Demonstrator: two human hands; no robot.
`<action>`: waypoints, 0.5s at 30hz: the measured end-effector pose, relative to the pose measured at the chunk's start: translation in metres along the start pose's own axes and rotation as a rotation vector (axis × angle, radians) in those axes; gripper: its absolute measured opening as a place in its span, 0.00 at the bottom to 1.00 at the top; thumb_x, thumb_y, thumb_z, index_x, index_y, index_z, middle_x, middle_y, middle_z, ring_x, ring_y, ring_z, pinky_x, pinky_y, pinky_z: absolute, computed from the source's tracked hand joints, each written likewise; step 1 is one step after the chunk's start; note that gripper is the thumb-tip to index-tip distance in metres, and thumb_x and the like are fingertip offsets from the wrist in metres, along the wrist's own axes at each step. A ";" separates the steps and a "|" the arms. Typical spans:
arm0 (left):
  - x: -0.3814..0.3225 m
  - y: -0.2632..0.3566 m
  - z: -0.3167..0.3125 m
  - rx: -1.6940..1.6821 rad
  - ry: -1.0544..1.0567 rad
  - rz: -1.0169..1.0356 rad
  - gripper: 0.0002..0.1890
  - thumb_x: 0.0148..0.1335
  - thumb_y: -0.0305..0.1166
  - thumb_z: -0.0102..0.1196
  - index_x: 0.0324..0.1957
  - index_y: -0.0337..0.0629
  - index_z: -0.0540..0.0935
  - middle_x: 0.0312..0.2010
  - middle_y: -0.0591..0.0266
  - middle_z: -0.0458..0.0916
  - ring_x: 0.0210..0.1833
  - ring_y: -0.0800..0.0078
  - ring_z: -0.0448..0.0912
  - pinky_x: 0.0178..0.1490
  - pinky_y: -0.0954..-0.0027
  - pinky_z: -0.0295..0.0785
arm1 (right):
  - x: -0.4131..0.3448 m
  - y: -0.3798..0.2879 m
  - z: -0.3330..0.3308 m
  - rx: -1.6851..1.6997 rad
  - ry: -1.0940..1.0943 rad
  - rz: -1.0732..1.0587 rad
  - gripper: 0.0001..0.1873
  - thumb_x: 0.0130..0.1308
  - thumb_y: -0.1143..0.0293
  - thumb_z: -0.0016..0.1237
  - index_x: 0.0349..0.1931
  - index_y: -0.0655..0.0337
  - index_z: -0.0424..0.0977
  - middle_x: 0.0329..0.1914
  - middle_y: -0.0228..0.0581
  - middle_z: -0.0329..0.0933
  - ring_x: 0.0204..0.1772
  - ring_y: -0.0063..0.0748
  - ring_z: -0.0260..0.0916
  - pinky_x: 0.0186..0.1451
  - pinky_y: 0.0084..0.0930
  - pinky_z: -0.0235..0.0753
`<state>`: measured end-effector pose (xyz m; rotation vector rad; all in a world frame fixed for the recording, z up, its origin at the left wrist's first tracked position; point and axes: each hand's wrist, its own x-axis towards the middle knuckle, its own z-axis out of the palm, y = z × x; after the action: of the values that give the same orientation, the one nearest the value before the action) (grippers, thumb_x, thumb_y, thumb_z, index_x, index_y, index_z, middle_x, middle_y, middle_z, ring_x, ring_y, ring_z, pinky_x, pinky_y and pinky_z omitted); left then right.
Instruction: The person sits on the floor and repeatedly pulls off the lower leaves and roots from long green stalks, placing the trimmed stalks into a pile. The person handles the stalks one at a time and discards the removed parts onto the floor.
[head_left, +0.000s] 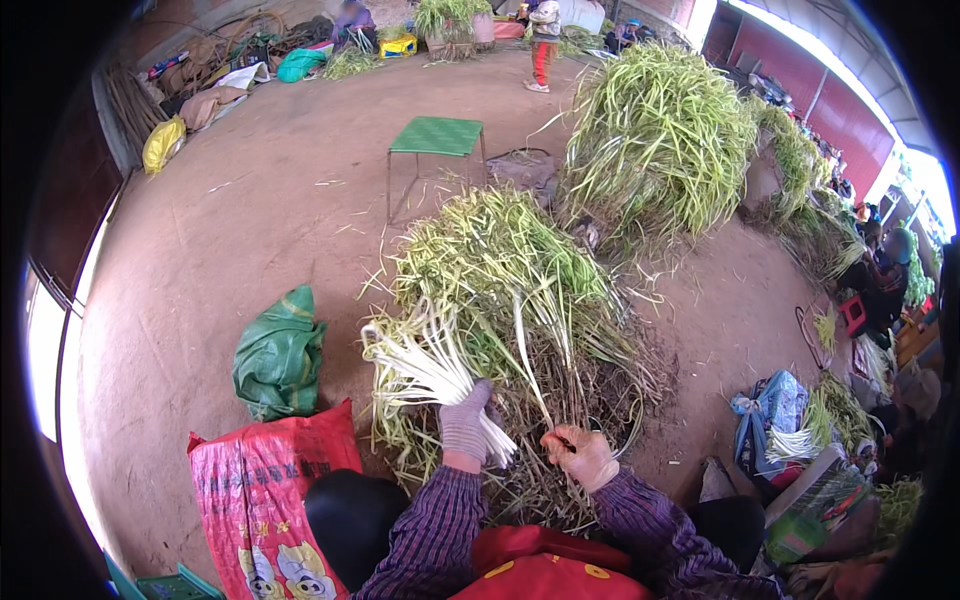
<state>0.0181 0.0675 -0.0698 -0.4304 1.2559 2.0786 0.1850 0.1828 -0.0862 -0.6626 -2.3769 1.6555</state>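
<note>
My left hand (466, 425), in a greyish knit glove, grips a bundle of white-stalked leafy greens (424, 371). The bundle's pale cut ends stick out below the fist. My right hand (581, 456) wears a thin pale glove and is closed on the lower end of a single pale stalk (529, 360). That stalk's leafy top reaches up into the heap. Before me lies a large heap of green plants (495, 255), with brown roots and dry trimmings (555, 487) nearest my lap.
On the left lie a red printed sack (277, 457) and a green woven sack (279, 360). A green stool (437, 136) stands beyond the heap, near a taller plant pile (660, 142). Cloth-wrapped bundles (769, 412) lie at right; people sit along the far right and back.
</note>
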 end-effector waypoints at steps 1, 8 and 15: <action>-0.003 0.000 -0.003 -0.070 -0.057 0.083 0.07 0.55 0.25 0.60 0.35 0.34 0.77 0.21 0.61 0.77 0.13 0.76 0.71 0.13 0.75 0.68 | -0.004 0.003 0.002 -0.055 -0.004 0.025 0.09 0.62 0.68 0.51 0.39 0.62 0.76 0.26 0.38 0.77 0.27 0.26 0.75 0.32 0.21 0.73; -0.005 -0.005 -0.004 0.072 -0.117 0.239 0.08 0.55 0.27 0.61 0.34 0.34 0.79 0.22 0.60 0.78 0.14 0.77 0.71 0.16 0.77 0.67 | -0.018 0.004 0.012 -0.549 0.193 -0.268 0.11 0.58 0.64 0.53 0.41 0.54 0.78 0.33 0.39 0.80 0.32 0.40 0.78 0.33 0.32 0.77; 0.007 -0.022 -0.010 0.256 -0.055 -0.048 0.09 0.50 0.28 0.66 0.30 0.33 0.80 0.18 0.60 0.77 0.12 0.73 0.71 0.15 0.74 0.67 | -0.026 0.012 0.013 -0.809 0.123 -0.337 0.14 0.61 0.62 0.47 0.47 0.48 0.75 0.28 0.36 0.78 0.27 0.40 0.75 0.26 0.34 0.73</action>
<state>0.0276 0.0688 -0.0929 -0.2826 1.4412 1.8459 0.2059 0.1636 -0.0990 -0.3992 -2.8180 0.4723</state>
